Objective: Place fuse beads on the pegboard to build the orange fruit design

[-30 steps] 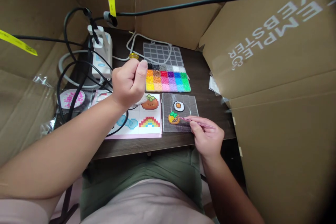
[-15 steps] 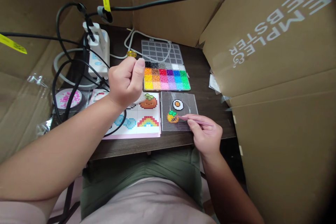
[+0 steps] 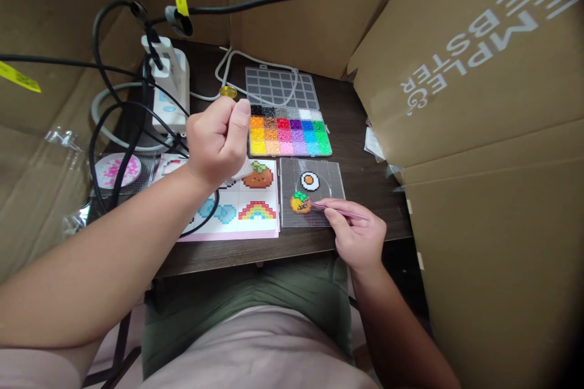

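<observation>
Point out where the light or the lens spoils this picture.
Head view: clear tape at left catches bright glare; head view: the right forearm looks darker than the left forearm; head view: the far right edge fades to dark blur; head view: the tweezers show, but single beads at their tip are too small to tell apart.

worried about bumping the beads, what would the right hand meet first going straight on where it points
Probably the orange-and-green bead figure on the pegboard: the pink tweezers in the right hand have their tips at its right side, though touching or just above is unclear.
</observation>
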A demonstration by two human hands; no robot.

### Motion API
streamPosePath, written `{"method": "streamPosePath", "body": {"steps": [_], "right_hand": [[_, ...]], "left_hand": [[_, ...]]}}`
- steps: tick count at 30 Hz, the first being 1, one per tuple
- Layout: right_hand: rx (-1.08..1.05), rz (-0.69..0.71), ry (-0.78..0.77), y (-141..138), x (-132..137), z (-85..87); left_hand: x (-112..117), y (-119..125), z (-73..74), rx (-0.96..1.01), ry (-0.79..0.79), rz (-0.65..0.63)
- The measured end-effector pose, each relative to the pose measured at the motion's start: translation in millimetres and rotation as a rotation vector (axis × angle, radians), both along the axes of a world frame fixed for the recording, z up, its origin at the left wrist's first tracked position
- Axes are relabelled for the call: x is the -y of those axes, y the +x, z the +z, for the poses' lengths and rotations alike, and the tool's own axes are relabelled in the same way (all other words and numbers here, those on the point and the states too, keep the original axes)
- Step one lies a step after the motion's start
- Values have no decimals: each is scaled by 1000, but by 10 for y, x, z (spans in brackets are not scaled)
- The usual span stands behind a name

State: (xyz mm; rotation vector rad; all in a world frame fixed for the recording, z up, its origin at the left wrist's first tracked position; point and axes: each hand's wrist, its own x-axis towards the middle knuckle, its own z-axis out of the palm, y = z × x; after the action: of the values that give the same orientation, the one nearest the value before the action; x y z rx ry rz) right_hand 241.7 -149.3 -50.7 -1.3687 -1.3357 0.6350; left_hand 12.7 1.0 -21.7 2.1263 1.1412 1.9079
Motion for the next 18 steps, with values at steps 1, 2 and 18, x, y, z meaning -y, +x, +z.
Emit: {"method": "streamPosePath", "body": {"steps": [1,2,18], "right_hand": [[0,3,-2,4,1,-3],[0,4,-3,6,2,-4],[10,5,4,-2,9,-15]], "left_hand": [[7,5,5,-5,3,-4],[11,6,8,-6,6,-6],[6,-12,13,-22,30,-16]]}}
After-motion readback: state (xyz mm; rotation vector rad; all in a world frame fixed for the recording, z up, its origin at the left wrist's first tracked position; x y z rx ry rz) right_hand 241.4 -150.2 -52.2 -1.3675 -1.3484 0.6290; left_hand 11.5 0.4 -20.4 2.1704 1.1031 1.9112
